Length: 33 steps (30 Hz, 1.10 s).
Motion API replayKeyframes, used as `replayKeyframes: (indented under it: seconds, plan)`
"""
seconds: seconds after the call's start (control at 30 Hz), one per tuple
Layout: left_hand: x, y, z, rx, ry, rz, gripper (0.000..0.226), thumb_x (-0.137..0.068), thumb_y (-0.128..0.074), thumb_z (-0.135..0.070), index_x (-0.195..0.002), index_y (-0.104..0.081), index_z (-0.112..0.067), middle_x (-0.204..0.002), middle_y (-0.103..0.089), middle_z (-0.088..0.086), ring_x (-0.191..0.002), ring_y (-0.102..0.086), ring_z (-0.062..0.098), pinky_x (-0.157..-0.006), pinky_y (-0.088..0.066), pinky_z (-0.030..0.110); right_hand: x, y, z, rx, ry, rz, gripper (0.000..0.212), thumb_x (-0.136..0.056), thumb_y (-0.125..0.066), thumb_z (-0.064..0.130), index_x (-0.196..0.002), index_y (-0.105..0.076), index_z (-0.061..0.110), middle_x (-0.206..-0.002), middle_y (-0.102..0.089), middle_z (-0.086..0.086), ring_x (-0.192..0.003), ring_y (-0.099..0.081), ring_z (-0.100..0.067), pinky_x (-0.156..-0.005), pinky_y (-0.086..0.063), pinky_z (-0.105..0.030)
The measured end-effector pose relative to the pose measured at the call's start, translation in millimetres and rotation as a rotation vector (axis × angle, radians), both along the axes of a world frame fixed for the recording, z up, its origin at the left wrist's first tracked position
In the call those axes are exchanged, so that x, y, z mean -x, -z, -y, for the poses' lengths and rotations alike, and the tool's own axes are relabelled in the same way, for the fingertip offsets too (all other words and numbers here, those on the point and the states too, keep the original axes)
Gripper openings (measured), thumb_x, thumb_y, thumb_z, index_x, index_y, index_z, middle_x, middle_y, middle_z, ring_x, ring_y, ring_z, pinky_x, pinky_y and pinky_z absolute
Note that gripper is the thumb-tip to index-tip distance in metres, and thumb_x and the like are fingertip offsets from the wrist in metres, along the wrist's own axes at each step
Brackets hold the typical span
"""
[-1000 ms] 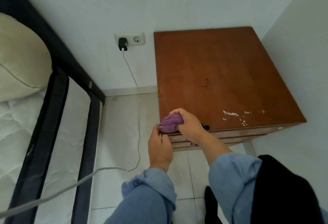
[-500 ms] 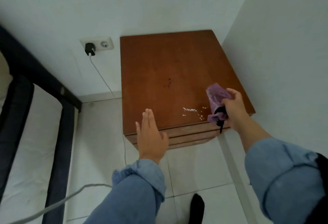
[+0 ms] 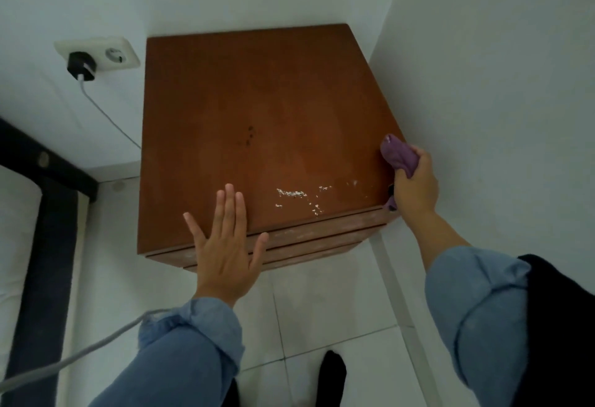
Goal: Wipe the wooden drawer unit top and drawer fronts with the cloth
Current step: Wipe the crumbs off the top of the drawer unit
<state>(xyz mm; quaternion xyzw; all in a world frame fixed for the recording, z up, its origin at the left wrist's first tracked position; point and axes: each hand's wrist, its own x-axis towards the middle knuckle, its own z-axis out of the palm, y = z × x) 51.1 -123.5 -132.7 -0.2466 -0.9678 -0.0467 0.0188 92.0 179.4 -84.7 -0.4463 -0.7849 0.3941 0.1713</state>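
The wooden drawer unit (image 3: 257, 136) stands in the corner of the room, its back against one white wall and its right side close to the other, and its brown top carries a few dark specks near the middle and a scatter of white flecks (image 3: 297, 197) toward the front edge. The person's right hand (image 3: 415, 186) is at the unit's right edge near the front corner, fingers curled tight in a grip around a bunched purple cloth (image 3: 397, 155), which pokes out above the fist and touches the edge of the top. A bit of the cloth also shows below the hand by the corner. The left hand (image 3: 225, 245) hangs over the front edge of the unit, fingers straight and spread, holding nothing; I cannot tell whether it touches the wood. Below the top, the narrow drawer fronts (image 3: 306, 239) show as stacked strips. Both arms wear rolled blue sleeves. On the back wall to the left sits a white socket (image 3: 106, 54) with a black plug (image 3: 81, 66) in it, its thin cable running down. A dark bed frame (image 3: 38, 165) lies at the far left, and the floor is pale tile (image 3: 328, 306).
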Motion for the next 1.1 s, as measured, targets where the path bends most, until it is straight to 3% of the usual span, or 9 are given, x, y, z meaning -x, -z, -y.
replayKeyframes:
  seconds: [0.13,0.3,0.4,0.5,0.57,0.67,0.83,0.97,1.1]
  plan:
    - [0,1,-3,-0.033,-0.009,-0.003,0.081,-0.092,-0.021,-0.058,-0.153,-0.005,-0.007,-0.162,0.001,0.009,-0.149,0.000,0.022,-0.111,0.012,0.064,5,1,31,0.024,-0.005,0.024,0.048,-0.084,-0.048,0.012,-0.129,-0.045,0.029,-0.114,-0.066,-0.008,-0.097,-0.065,-0.031,-0.087,-0.051,-0.041]
    - [3,3,-1,-0.061,-0.015,-0.008,0.080,-0.092,-0.020,-0.057,-0.153,-0.007,-0.006,-0.162,-0.001,0.009,-0.149,-0.002,0.022,-0.112,0.009,0.065,21,-1,127,0.070,-0.276,0.032,0.052,-0.085,-0.052,0.002,-0.132,-0.046,0.027,-0.117,-0.066,-0.002,-0.104,-0.062,-0.022,-0.082,-0.044,-0.026]
    - [4,2,3,-0.093,0.008,-0.001,0.076,-0.094,-0.019,-0.052,-0.152,-0.006,-0.005,-0.161,-0.002,0.010,-0.149,-0.002,0.022,-0.113,0.008,0.063,29,4,163,0.056,-0.374,0.032,0.052,-0.086,-0.053,0.007,-0.134,-0.044,0.026,-0.124,-0.063,0.000,-0.110,-0.060,-0.022,-0.088,-0.046,-0.032]
    - [4,-2,16,-0.154,-0.006,-0.022,0.069,-0.096,-0.019,-0.044,-0.152,-0.002,-0.007,-0.161,0.000,0.009,-0.149,0.000,0.021,-0.114,0.012,0.059,28,2,159,0.104,-0.372,0.035,0.052,-0.086,-0.051,0.008,-0.133,-0.042,0.029,-0.119,-0.064,-0.001,-0.100,-0.064,-0.028,-0.083,-0.052,-0.042]
    - [3,-4,32,-0.244,-0.221,-0.005,0.068,-0.096,-0.018,-0.040,-0.152,0.003,-0.007,-0.161,0.004,0.010,-0.149,0.004,0.021,-0.113,0.015,0.057,27,-2,155,0.111,-0.370,0.034,0.051,-0.087,-0.050,0.006,-0.132,-0.042,0.027,-0.117,-0.065,-0.001,-0.098,-0.064,-0.027,-0.082,-0.052,-0.041]
    - [1,-3,59,-0.459,-0.580,0.112,0.072,-0.095,-0.018,-0.042,-0.151,0.005,-0.004,-0.161,0.002,0.014,-0.149,0.002,0.024,-0.116,0.004,0.061,29,-5,160,0.095,-0.336,0.046,0.049,-0.088,-0.050,0.006,-0.132,-0.043,0.026,-0.116,-0.065,-0.002,-0.095,-0.065,-0.028,-0.081,-0.053,-0.043]
    - [1,-15,77,-0.943,-0.671,0.288,0.079,-0.090,-0.034,-0.046,-0.153,-0.005,-0.009,-0.158,-0.025,0.008,-0.144,-0.026,0.021,-0.118,-0.018,0.031,35,-3,172,0.141,-0.224,0.043,0.046,-0.088,-0.050,0.011,-0.130,-0.043,0.029,-0.116,-0.064,-0.002,-0.092,-0.065,-0.032,-0.079,-0.055,-0.049]
    - [7,-23,82,-1.121,-0.761,0.382,0.076,-0.090,-0.038,-0.042,-0.154,-0.009,-0.013,-0.154,-0.034,0.004,-0.141,-0.033,0.016,-0.118,-0.023,0.032,38,-3,208,0.168,-0.245,0.022,0.050,-0.087,-0.048,0.006,-0.131,-0.042,0.027,-0.119,-0.061,-0.003,-0.094,-0.064,-0.032,-0.078,-0.054,-0.045]
    - [8,-33,92,-1.223,-0.753,0.497,0.058,-0.102,-0.039,-0.023,-0.153,-0.014,-0.012,-0.154,-0.032,0.002,-0.141,-0.030,0.012,-0.113,-0.020,0.020,40,-2,251,0.196,-0.359,-0.003,0.051,-0.083,-0.047,0.003,-0.128,-0.047,0.027,-0.117,-0.064,-0.004,-0.096,-0.063,-0.031,-0.079,-0.054,-0.045]
